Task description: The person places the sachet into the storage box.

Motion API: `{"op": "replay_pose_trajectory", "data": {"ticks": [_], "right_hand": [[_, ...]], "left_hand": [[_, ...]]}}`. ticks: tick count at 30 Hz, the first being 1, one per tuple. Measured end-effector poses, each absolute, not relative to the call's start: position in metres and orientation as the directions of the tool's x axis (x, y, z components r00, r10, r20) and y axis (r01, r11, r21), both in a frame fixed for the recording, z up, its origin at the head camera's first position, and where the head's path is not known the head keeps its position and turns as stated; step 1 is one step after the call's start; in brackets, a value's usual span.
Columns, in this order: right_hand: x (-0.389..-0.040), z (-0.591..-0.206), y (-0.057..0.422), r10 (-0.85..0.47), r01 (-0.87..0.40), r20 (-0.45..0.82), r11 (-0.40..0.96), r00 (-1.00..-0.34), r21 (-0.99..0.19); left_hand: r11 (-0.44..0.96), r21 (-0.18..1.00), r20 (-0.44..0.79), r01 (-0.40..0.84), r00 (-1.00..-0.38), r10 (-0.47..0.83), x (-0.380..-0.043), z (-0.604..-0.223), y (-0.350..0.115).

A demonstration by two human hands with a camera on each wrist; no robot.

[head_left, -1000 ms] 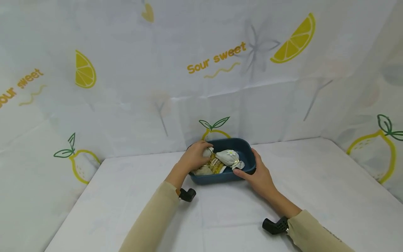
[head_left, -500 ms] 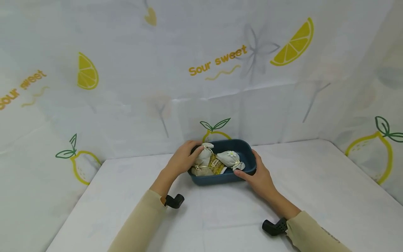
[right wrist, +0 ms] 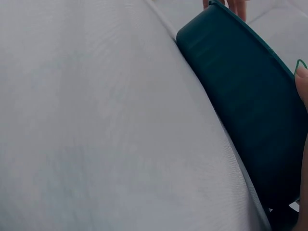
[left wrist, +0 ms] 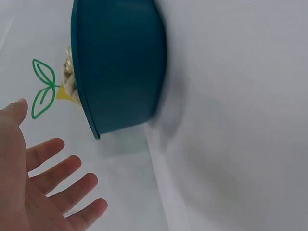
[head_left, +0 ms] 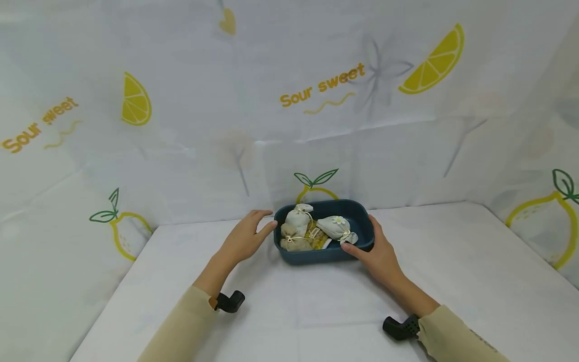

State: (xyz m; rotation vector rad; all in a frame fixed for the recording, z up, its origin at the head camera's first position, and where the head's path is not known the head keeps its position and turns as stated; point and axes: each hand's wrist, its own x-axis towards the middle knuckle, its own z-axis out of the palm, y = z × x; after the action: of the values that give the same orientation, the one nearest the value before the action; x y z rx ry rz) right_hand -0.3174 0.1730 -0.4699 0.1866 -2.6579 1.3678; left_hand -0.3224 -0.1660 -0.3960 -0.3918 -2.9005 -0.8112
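Note:
A dark blue rectangular tub (head_left: 312, 257) stands on the table near the back wall. At its left end lie a white drawstring pouch (head_left: 298, 219) and a beige pouch (head_left: 296, 239), tied with cord. Beside them is a yellow patterned packet (head_left: 315, 235), and to its right a pale pouch with a daisy (head_left: 333, 227). My right hand (head_left: 380, 254) grips the tub's right end, thumb over the front rim and fingers along the side. My left hand (head_left: 244, 239) is off the tub's left end, its fingers spread in the left wrist view (left wrist: 43, 178), holding nothing.
A white cloth covers the table (head_left: 294, 311). Just behind the tub rises a white sheet wall (head_left: 203, 166) printed with lemons and lettering. Black wrist cameras sit on the left wrist (head_left: 230, 301) and right wrist (head_left: 401, 328).
My left hand has let go of the white pouch, come out of the tub and moved left, its fingers opening. My right hand keeps its grip. The view has shifted slightly.

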Motion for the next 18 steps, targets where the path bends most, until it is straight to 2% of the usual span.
{"op": "replay_pose_trajectory", "data": {"ticks": [10,14,18], "right_hand": [[-0.316,-0.456,0.180,-0.079,-0.136,0.112,0.633,-0.991,-0.762],[-0.318,-0.447,0.185,-0.157,-0.157,0.067,0.678,-0.985,-0.718],[-0.320,-0.437,0.199,-0.257,-0.231,0.061,0.707,-0.964,-0.668]], "left_hand": [[0.877,0.439,0.087,0.195,-0.981,0.174,-0.316,-0.405,-0.181],[0.907,0.390,0.047,0.161,-0.987,0.155,-0.314,-0.408,-0.190],[0.925,0.353,0.008,0.140,-0.989,0.147,-0.313,-0.410,-0.199]]}}
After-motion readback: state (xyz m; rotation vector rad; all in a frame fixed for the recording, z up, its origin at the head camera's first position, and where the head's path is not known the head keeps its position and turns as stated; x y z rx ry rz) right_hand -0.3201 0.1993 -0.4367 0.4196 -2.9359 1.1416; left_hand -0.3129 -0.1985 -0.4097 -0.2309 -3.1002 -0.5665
